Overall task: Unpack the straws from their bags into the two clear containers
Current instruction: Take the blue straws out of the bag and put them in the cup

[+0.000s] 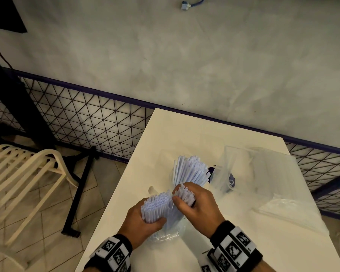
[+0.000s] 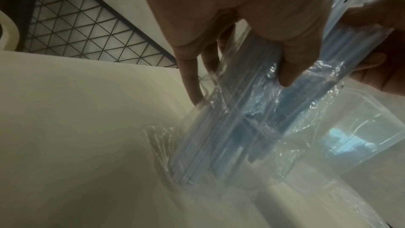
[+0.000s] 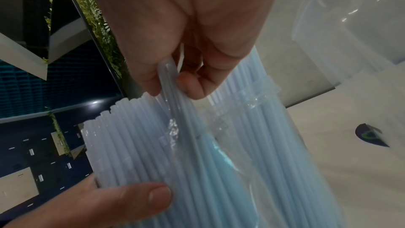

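Observation:
A bundle of pale blue-white straws (image 1: 157, 203) stands upright in its crumpled clear bag (image 1: 165, 235) near the table's front. My left hand (image 1: 152, 217) grips the bundle's left side, thumb across the front (image 3: 140, 197). My right hand (image 1: 180, 199) pinches a small group of straws (image 3: 170, 77) at the bundle's right edge, splitting them off. Just behind stands a clear container (image 1: 175, 173) packed with upright straws (image 1: 191, 168). A second clear container (image 1: 235, 165) to its right shows no straws. In the left wrist view my fingers (image 2: 287, 68) wrap the bagged straws (image 2: 241, 119).
More clear bags of straws (image 1: 277, 173) lie on the right of the white table (image 1: 175, 130), one flat near the right edge (image 1: 289, 213). A wire-mesh fence (image 1: 86, 118) runs behind. A cream chair (image 1: 26, 169) stands on the floor at left.

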The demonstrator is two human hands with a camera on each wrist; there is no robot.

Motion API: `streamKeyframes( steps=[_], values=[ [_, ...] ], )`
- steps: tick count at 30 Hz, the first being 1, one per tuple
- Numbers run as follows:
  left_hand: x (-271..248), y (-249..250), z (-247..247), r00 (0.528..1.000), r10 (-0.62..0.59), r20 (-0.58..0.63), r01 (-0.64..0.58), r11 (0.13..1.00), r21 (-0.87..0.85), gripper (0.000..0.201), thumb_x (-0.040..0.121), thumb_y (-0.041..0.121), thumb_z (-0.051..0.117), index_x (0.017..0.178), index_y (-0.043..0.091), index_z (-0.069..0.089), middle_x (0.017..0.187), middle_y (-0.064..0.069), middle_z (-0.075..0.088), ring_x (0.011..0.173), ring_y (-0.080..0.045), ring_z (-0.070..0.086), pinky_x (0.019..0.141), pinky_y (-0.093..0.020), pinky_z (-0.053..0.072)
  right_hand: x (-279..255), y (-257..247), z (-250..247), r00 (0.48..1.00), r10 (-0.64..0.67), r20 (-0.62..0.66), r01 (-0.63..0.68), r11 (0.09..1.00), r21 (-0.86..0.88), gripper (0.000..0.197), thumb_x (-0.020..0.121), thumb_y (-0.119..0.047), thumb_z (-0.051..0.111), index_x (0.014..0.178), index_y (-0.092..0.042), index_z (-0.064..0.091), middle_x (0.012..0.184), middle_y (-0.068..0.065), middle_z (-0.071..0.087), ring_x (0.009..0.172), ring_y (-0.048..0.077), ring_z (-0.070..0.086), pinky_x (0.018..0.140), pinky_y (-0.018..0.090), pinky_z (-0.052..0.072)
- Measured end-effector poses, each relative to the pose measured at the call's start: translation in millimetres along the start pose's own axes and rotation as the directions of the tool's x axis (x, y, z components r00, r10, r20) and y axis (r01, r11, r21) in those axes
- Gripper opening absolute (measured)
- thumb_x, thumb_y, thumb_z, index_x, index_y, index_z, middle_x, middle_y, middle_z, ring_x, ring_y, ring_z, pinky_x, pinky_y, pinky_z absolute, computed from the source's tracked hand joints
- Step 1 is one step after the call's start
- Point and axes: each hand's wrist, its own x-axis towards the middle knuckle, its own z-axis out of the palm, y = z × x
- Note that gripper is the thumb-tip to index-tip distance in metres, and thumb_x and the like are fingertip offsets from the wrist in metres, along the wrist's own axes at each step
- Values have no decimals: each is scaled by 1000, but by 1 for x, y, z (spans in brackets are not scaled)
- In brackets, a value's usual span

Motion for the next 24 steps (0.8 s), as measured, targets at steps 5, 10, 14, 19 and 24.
streamKeyframes(
  steps=[5, 10, 14, 19, 24],
  values=[
    [0, 1, 1, 1000, 5, -8, -5, 1000, 21, 49, 67, 16, 88, 103, 35, 62, 97, 17, 73, 94, 4, 66, 76, -8, 52, 2, -5, -5, 1000, 20, 11, -20, 1000, 10, 4, 91, -20, 67, 91, -17, 64, 80, -5, 68, 76, 11, 66, 70, 27, 53],
    [0, 4, 2, 1000, 4, 1, -4, 1000, 25, 48, 68, 14, 88, 102, 35, 61, 101, 10, 71, 93, 5, 66, 74, -8, 52, 7, -6, -9, 999, 30, 25, -32, 998, 58, 9, 90, -13, 69, 96, -20, 71, 88, -14, 71, 83, 4, 68, 75, 14, 49],
    [-1, 5, 2, 1000, -1, -1, 1, 999, 33, 47, 68, 17, 88, 101, 36, 60, 101, 11, 71, 93, 4, 66, 75, -10, 53, 8, -10, -13, 998, 10, 64, -13, 998, 59, 5, 90, -15, 70, 92, -18, 73, 86, -10, 73, 83, 6, 68, 75, 15, 50],
    [0, 3, 3, 1000, -9, -3, 10, 999, 31, 47, 69, 17, 88, 104, 32, 61, 102, 9, 72, 94, 2, 67, 76, -12, 54, 10, -13, -17, 998, -3, 57, 4, 1000, -23, 5, 90, -25, 70, 94, -25, 74, 90, -16, 71, 91, 4, 65, 81, 19, 50],
    [-1, 3, 3, 1000, -20, -2, 20, 999, 30, 46, 68, 17, 88, 103, 32, 61, 100, 8, 72, 92, 1, 68, 74, -12, 54, 10, -13, -18, 995, -25, 98, 37, 992, -117, 12, 92, -32, 68, 100, -24, 73, 93, -16, 70, 93, 2, 61, 81, 11, 43]
  ],
)
